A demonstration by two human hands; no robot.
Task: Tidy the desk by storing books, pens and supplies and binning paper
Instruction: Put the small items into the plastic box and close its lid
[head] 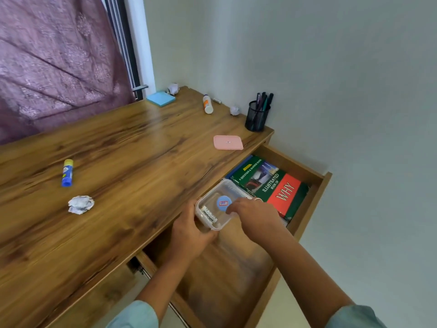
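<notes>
A clear plastic box [214, 207] sits in the open drawer [314, 192], holding a round blue item and a white stick. My left hand [189, 230] grips its near left corner. My right hand [254, 216] holds its right side, fingers curled over the rim. Books [272, 183] lie in the drawer behind the box. The box's pink lid [228, 142] lies on the wooden desk [130, 143]. On the desk are a blue glue stick [67, 173], a white glue bottle [207, 104], blue sticky notes [161, 98] and crumpled paper balls [80, 204] [235, 110] [173, 88].
A black mesh pen holder [257, 116] with several pens stands at the desk's far right corner against the wall. A purple curtain [54, 60] hangs at the left. The near part of the drawer [224, 275] is bare wood.
</notes>
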